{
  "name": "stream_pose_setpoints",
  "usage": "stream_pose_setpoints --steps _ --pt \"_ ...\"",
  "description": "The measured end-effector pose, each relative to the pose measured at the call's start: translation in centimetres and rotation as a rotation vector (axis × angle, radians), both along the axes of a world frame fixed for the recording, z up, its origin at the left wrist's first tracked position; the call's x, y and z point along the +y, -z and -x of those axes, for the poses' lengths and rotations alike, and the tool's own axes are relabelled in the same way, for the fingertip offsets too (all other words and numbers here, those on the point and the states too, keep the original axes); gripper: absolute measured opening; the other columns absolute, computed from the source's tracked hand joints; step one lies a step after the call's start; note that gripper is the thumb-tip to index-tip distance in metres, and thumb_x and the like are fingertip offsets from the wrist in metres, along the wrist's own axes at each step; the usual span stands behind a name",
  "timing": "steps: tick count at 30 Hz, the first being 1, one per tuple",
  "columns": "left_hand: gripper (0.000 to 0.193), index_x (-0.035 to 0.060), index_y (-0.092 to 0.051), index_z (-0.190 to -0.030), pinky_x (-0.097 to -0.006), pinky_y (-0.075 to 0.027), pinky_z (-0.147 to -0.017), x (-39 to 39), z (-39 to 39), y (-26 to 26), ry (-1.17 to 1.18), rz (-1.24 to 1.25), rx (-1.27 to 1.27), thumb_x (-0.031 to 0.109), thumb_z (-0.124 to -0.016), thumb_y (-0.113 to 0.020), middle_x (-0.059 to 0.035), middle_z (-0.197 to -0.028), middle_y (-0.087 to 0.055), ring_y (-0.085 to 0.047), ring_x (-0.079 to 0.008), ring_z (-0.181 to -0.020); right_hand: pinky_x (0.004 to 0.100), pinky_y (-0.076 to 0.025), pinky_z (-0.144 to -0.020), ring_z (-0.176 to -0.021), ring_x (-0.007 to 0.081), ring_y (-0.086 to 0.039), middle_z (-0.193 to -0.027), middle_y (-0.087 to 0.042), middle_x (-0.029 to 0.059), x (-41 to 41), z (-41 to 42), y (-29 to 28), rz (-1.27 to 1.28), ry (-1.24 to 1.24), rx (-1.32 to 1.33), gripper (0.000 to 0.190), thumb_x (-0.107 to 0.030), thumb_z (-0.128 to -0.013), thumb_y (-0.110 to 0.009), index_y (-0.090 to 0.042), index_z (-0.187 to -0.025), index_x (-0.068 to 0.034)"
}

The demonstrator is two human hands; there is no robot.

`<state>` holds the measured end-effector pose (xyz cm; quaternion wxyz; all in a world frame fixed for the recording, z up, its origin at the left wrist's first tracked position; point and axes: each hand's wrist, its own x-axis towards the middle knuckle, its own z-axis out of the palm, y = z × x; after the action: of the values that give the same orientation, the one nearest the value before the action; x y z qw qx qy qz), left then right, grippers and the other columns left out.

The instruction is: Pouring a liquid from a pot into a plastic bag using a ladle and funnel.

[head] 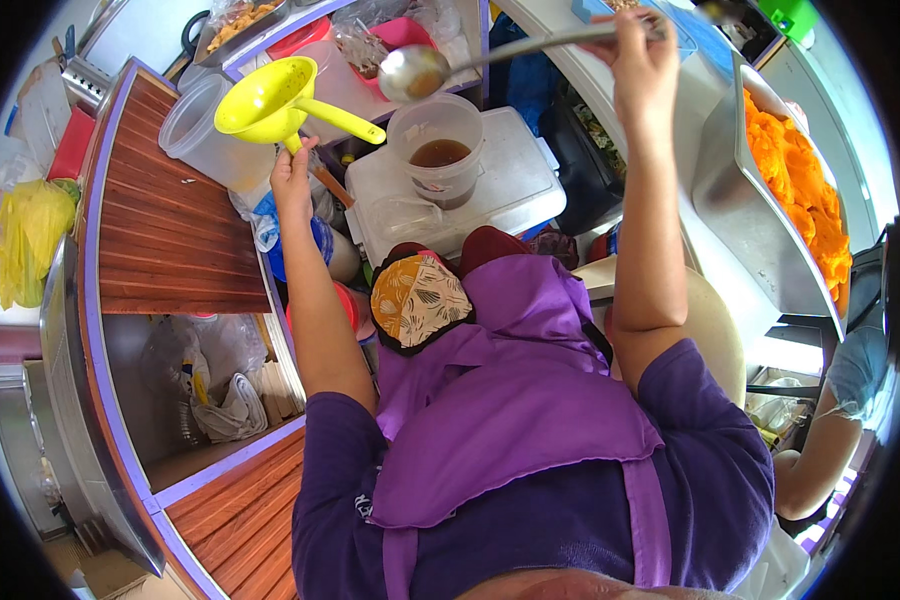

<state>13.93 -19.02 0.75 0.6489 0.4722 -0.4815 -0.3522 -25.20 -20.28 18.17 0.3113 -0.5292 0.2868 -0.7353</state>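
Observation:
My left hand [294, 171] grips the lower part of a yellow plastic funnel [259, 105] with a side handle, held up left of a clear plastic tub. My right hand [641, 56] is raised at the upper right, closed on the long handle of a metal ladle [414, 73]. The ladle's bowl hangs just above the rim of the clear tub [442, 176], with something brownish showing in it. Brown liquid [439, 154] stands in the tub, which rests on the white lid of a storage box [517, 161]. A crumpled clear plastic bag [405, 217] lies beside the tub.
A steel pan [742, 187] of orange mash stands at the right. An empty clear container [195, 120] is left of the funnel, near a wood-panelled counter [172, 225]. Pink and red tubs [401, 34] stand behind. Another person's arm [810, 465] shows at the lower right.

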Motion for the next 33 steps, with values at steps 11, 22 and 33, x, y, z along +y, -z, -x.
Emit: stream_pose_setpoints --steps 11,22,33 --pt "0.023 -0.0029 -0.053 -0.103 -0.0255 -0.035 -0.091 0.7 1.0 -2.6 -0.073 0.043 -0.011 0.014 -0.089 -0.046 -0.0132 -0.101 -0.060 -0.052 -0.0141 -0.097 0.0266 -0.041 -0.050 -0.052 0.0132 -0.050 -0.061 -0.053 0.0105 -2.4 -4.5 14.2 -0.221 0.196 0.435 0.014 -0.009 -0.082 -0.054 -0.046 -0.089 0.000" --pt "0.019 -0.0044 -0.055 -0.101 -0.0232 -0.040 -0.081 0.6 6.4 -5.9 -0.175 0.245 -0.136 0.007 -0.086 -0.048 -0.0092 -0.096 -0.061 -0.054 -0.0106 -0.089 0.0291 -0.043 -0.075 -0.084 0.0185 -0.055 -0.093 -0.058 0.0117 -1.9 -6.0 4.8 -0.180 -0.053 0.422 0.041 -0.034 -0.081 -0.055 -0.053 -0.104 0.000" --pt "0.019 -0.0026 -0.059 -0.095 -0.0222 -0.042 -0.071 -0.2 8.1 -6.3 -0.160 0.239 -0.297 0.011 -0.085 -0.052 -0.0061 -0.083 -0.064 -0.055 -0.0084 -0.075 0.0179 -0.030 -0.045 -0.050 0.0037 -0.034 -0.058 -0.039 -0.0052 1.2 -6.6 -0.9 -0.157 -0.313 0.857 0.029 -0.025 -0.087 -0.050 -0.057 -0.104 -0.002"
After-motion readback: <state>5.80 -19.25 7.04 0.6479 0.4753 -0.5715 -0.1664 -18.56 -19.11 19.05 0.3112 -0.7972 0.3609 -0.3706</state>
